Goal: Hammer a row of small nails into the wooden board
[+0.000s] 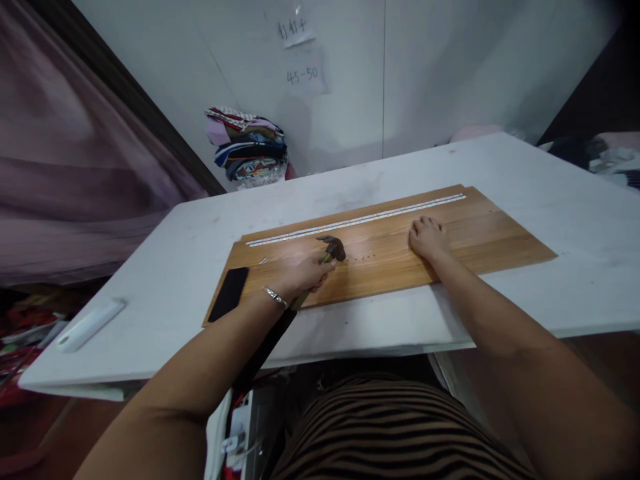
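Note:
My left hand (310, 273) is closed round the handle of a claw hammer (336, 249), gripping it close below the head. The head is just above a wooden board (390, 267), beside a row of small nails (361, 258); whether it touches one I cannot tell. Farther right, my right hand (429, 237) rests on the board with its fingers curled under, hiding anything beneath them. A few loose nails (264, 260) lie on the board to the left. Along its far side runs a pale marked strip (360, 219), like a ruler.
A black flat rectangle (229, 293) lies on the board's left end. The white table (175, 267) carries the board and a long white object (91, 325) at left. Behind stand folded cloths (247, 143) against a wall with paper notes (306, 77). A curtain (90, 133) hangs left.

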`<state>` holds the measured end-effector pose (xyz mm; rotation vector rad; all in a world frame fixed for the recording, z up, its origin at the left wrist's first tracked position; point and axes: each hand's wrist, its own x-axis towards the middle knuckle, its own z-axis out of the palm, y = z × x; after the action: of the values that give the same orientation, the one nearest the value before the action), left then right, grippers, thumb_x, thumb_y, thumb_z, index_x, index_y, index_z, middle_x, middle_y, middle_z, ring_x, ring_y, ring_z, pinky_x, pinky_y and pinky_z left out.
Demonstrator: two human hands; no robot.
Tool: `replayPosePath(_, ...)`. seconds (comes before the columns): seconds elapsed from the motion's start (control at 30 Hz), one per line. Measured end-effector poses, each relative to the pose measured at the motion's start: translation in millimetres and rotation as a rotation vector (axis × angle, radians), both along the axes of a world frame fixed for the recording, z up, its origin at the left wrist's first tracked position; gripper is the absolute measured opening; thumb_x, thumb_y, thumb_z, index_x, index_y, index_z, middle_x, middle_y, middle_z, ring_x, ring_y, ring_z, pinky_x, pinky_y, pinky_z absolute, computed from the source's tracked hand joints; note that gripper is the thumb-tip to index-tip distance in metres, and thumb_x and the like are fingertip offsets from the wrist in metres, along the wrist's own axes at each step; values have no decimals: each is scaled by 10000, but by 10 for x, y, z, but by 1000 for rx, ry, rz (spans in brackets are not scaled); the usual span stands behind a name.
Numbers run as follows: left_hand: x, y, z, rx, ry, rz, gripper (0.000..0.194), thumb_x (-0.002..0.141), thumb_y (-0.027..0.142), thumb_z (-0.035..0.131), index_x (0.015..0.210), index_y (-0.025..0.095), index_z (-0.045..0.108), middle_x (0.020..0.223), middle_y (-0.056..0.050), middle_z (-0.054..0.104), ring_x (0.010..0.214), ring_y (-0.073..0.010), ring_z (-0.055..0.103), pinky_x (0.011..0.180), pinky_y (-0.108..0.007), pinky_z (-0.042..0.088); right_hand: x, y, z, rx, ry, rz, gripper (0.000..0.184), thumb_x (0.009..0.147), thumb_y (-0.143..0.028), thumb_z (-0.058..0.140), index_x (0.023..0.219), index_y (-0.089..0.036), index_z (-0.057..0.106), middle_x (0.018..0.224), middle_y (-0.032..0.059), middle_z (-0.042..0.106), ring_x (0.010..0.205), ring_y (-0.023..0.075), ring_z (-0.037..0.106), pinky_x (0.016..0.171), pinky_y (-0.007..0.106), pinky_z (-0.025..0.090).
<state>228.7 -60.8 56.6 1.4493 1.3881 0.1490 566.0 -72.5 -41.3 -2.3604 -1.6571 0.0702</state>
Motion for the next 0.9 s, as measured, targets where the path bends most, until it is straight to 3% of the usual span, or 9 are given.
replayPosePath(0.13, 13, -8, -20, -1, 45, -8, 277, 1004, 418, 661, 876, 210, 532, 570, 75, 410, 438, -77, 352, 434, -200, 311, 14, 13, -14, 8, 6, 2, 473, 1045, -288, 309, 1225, -167, 729, 1399, 215, 660, 1348, 357, 516, 1105, 545, 376)
replayPosePath(0.47, -4, -12, 46, 5, -19, -17, 193, 1016, 393, 640, 1028, 210, 579, 605, 77, 433, 428, -77, 347, 426, -198, 297, 15, 8, -23, 0, -5, 4, 486, 1041, -290, 291, 1233, -136, 710, 1426, 227, 645, 1367, 355, 508, 1110, 543, 377)
replayPosePath(0.73, 5, 2, -38, 11, 30, -10, 246, 1025, 404, 628, 907, 206, 545, 571, 79, 395, 432, -79, 348, 425, -202, 309, 19, 7, -31, 15, -7, 4, 471, 1038, -283, 304, 1227, -152, 716, 1415, 211, 654, 1348, 351, 514, 1108, 534, 372)
replayPosePath(0.9, 4, -1, 12, -1, 2, 12, 231, 994, 409, 690, 983, 205, 583, 602, 79, 435, 431, -72, 353, 429, -201, 314, 18, 8, -39, 23, 0, 8, 470, 1045, -287, 306, 1225, -170, 724, 1390, 210, 663, 1338, 357, 512, 1099, 538, 372)
